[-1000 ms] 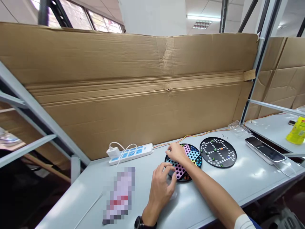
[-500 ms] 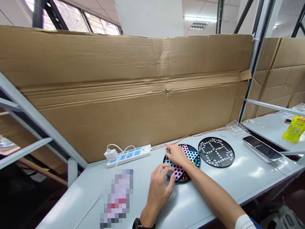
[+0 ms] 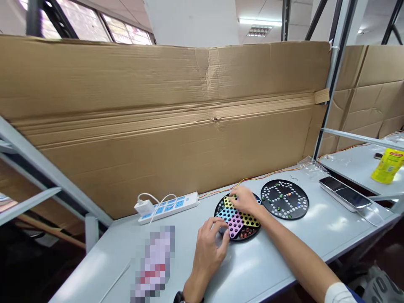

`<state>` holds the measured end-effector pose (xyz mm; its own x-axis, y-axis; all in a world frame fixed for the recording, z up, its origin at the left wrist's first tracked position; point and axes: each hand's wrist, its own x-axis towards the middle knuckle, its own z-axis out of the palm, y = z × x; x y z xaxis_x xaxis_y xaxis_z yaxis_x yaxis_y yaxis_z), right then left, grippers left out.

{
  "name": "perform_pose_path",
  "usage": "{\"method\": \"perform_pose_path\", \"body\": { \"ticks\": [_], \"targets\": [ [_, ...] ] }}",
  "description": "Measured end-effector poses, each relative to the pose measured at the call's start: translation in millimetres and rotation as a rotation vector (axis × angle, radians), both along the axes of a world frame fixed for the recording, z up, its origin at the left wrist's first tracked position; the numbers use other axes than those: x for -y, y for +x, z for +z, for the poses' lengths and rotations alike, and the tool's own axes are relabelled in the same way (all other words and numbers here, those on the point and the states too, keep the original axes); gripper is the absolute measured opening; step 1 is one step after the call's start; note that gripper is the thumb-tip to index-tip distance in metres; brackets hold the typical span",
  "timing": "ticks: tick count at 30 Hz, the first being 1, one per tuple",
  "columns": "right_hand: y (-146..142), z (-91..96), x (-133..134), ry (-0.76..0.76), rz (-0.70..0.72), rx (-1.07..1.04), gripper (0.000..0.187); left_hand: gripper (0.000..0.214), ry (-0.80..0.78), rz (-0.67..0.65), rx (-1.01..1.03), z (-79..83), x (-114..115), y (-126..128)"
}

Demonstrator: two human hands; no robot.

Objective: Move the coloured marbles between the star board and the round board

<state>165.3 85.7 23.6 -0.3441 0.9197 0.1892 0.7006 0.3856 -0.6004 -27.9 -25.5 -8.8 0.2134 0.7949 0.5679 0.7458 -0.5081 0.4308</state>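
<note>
A round Chinese checkers board [image 3: 234, 223] with a coloured star of holes lies on the table, and reddish marbles [image 3: 248, 232] sit in its near-right edge compartment. My right hand [image 3: 245, 199] is over the far part of the board, fingers bent together in a pinch; whatever is between the fingertips is too small to make out. Beside the board's near-left rim, my left hand [image 3: 208, 246] is curved, thumb and forefinger slightly apart, with nothing visible between them. I cannot tell whether it touches the rim.
A second round black board [image 3: 285, 200] with white dots and several marbles lies to the right. Further right is a phone [image 3: 344, 192] on a white box. A white power strip [image 3: 170, 207] with a plugged-in charger stands at left, near a blurred purple item [image 3: 154, 263]. Cardboard [image 3: 176, 160] walls the back.
My right hand has moved right across the far part of the board, uncovering yellow holes at the upper left. My left thumb and forefinger are closer together. The view has shifted slightly.
</note>
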Motion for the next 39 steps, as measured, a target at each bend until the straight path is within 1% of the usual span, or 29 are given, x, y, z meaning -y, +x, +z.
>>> {"method": "perform_pose_path", "body": {
  "ticks": [1,4,6,10,12,14,17,20,23,26,28,32,35,39],
  "targets": [
    [13.3,1.6,-0.5,0.02,-0.054,0.0,0.025,0.02,0.001,0.004,0.011,-0.2,0.3,1.0],
    [61.0,6.0,-0.4,0.083,-0.253,0.095,0.026,0.02,-0.009,0.009,0.038,-0.3,1.4,4.6],
    [95.4,5.4,2.4,0.083,-0.349,0.171,0.025,0.02,-0.028,0.01,0.04,0.5,2.2,6.2],
    [154.7,-5.8,13.1,-0.028,-0.429,0.278,0.022,0.022,-0.047,0.014,0.04,2.0,2.7,6.7],
    [174.2,-12.3,18.2,-0.068,-0.444,0.279,0.025,0.022,-0.054,0.007,0.032,1.8,2.3,6.4],
    [185.5,-17.4,21.7,-0.09,-0.431,0.263,0.029,0.022,-0.062,0.009,0.027,0.7,1.7,6.2],
    [189.2,-23.5,23.1,-0.096,-0.357,0.225,0.028,0.021,-0.064,0.02,0.033,-1.5,1.1,6.1],
    [183.4,-29.5,21.6,-0.076,-0.267,0.181,0.02,0.021,-0.062,0.021,0.039,-3.1,0.9,6.2],
    [175.7,-34.6,20.4,-0.065,-0.216,0.162,0.011,0.021,-0.054,0.019,0.042,-3.4,1.0,6.5],
    [170.7,-36.6,20.6,-0.064,-0.162,0.115,0.015,0.021,-0.04,0.02,0.041,-2.8,0.9,7.1],
    [169.4,-36.2,20.8,-0.072,-0.155,0.047,0.017,0.02,-0.036,0.018,0.035,-2.1,0.8,7.2],
    [167.2,-35.8,19.3,-0.05,-0.221,-0.064,0.02,0.021,-0.041,0.012,0.032,-1.3,0.7,6.5],
    [161.7,-37.3,16.9,-0.034,-0.226,-0.035,0.02,0.021,-0.051,0.013,0.029,-1.1,0.8,6.6],
    [152.6,-38.7,13.9,-0.002,-0.181,0.056,0.023,0.02,-0.054,0.027,0.032,-0.3,0.8,7.5]
  ]
}}
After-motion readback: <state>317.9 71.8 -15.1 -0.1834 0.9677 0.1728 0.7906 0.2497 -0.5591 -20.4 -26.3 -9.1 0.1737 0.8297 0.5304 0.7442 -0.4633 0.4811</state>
